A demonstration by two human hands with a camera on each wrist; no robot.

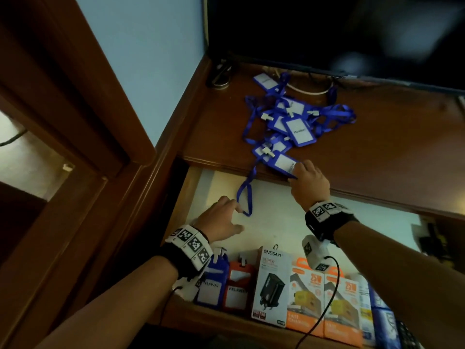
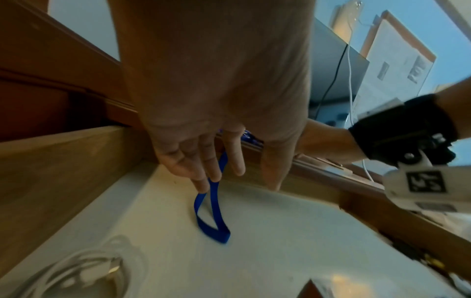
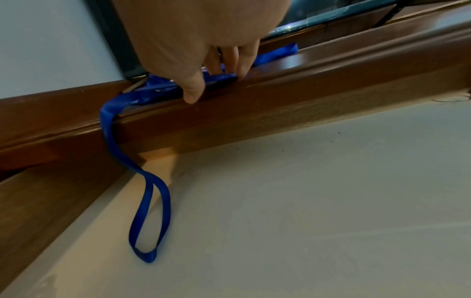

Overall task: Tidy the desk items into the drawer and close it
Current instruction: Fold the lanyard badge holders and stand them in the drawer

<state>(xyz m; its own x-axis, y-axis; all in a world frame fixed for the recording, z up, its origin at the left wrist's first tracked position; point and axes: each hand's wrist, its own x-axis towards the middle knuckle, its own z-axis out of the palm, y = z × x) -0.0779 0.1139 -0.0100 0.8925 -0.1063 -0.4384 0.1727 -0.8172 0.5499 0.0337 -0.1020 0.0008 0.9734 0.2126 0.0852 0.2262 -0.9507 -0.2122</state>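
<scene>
A tangle of blue lanyards with badge holders [image 1: 289, 117] lies on the brown desk [image 1: 377, 147]. The nearest blue badge holder [image 1: 285, 163] sits at the desk's front edge. My right hand [image 1: 295, 173] pinches it, fingers [image 3: 242, 60] on top and thumb at the edge. Its strap loop [image 1: 245, 200] hangs down into the open drawer [image 1: 271, 220], which has a pale liner. My left hand [image 1: 239, 216] is inside the drawer with fairly straight fingers [image 2: 201, 181] touching the strap [image 2: 213, 213].
Along the drawer's front stand a blue badge holder [image 1: 211, 285], a red one [image 1: 237, 288], a white charger box [image 1: 271, 285] and orange boxes [image 1: 307, 301]. A coiled white cable [image 2: 84, 270] lies in the drawer's left part. A dark screen [image 1: 327, 34] stands behind the desk.
</scene>
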